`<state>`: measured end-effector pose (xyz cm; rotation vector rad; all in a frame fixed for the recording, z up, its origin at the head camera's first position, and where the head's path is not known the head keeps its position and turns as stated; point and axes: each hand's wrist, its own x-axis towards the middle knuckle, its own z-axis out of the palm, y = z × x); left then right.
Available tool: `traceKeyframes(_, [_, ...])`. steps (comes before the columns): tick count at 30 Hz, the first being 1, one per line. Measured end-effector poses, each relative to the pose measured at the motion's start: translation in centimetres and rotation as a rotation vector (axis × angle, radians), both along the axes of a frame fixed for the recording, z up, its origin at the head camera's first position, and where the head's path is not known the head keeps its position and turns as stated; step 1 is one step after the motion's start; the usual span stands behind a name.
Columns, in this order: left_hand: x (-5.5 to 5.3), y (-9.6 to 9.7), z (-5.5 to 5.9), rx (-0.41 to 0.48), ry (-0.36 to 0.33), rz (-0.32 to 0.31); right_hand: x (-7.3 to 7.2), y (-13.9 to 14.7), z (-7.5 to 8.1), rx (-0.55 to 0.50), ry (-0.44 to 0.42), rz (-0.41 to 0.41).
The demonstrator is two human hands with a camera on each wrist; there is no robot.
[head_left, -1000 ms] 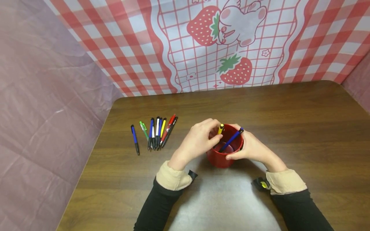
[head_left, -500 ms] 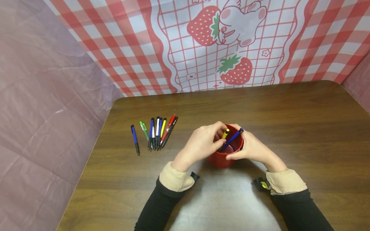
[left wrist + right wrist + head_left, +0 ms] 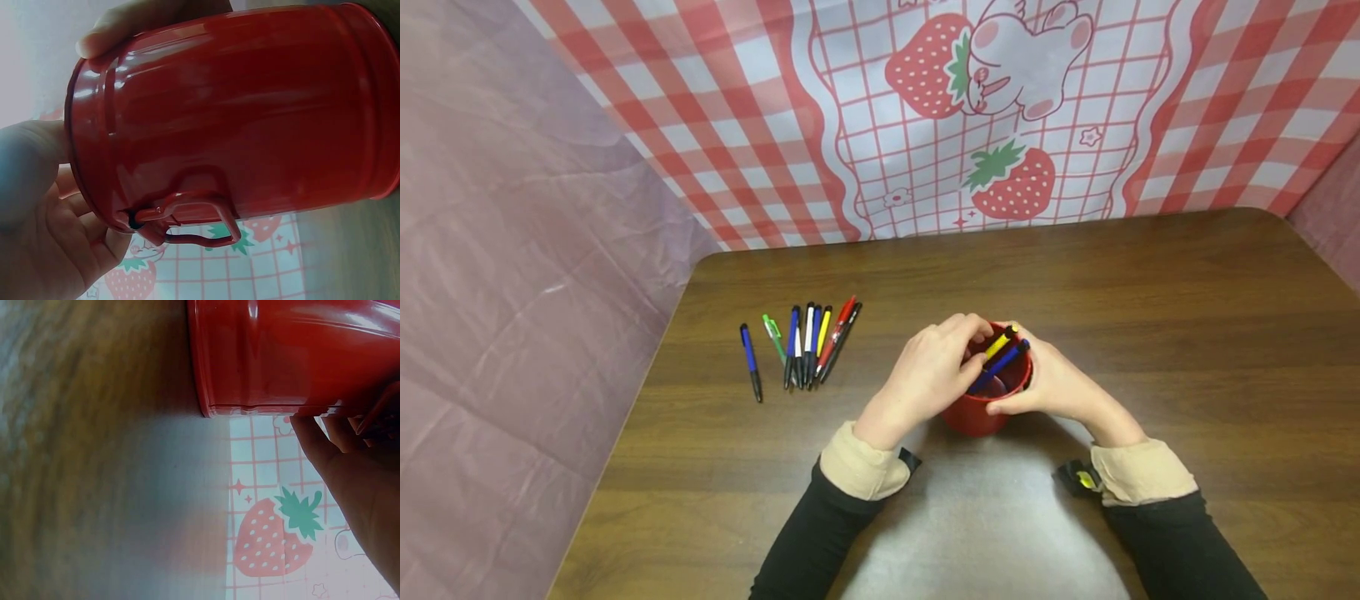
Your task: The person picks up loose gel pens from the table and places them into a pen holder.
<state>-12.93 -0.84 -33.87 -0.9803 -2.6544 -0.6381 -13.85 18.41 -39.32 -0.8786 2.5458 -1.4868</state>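
Tipping further right since the earlier frame, the yellow pen (image 3: 998, 344) now leans beside the blue pen (image 3: 1000, 364) inside the red cup (image 3: 976, 417). Left hand (image 3: 928, 367) pinches the yellow pen; right hand (image 3: 1060, 379) grips the cup, upright on the bench (image 3: 1157, 333). Loose pens (image 3: 808, 343) lie well apart, leftward

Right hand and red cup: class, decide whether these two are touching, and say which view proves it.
Touching. The head view shows the right hand curled round the side of the red cup, its thumb against the front near the rim.
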Motion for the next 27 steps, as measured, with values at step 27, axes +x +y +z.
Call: traceKeyframes(27, [-4.4, -5.9, -1.3, 0.385, -0.029, 0.418, -0.1, 0.0, -0.1, -0.084, -0.064, 0.055])
